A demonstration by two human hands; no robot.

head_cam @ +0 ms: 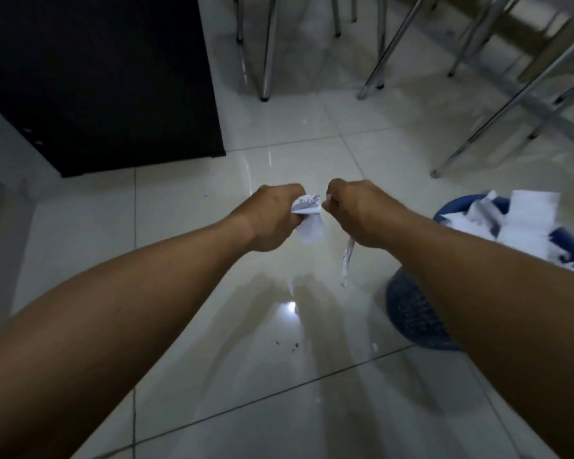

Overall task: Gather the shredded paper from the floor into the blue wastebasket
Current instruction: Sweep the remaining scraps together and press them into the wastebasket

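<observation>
Above the tiled floor (186,309), the left hand (275,220) clutches crumpled paper (307,215); the right hand (358,215) grips a dangling strip (347,260), probably gathered for dumping. The blue wastebasket (411,309), heaped with shreds (527,220), stands near right.

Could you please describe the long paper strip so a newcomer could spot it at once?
Start at the blue wastebasket on the right. Just left of it, the right hand grips a paper strip that dangles below the fist. Unlike the crumpled wad in the left hand, it is long and thin.
</observation>
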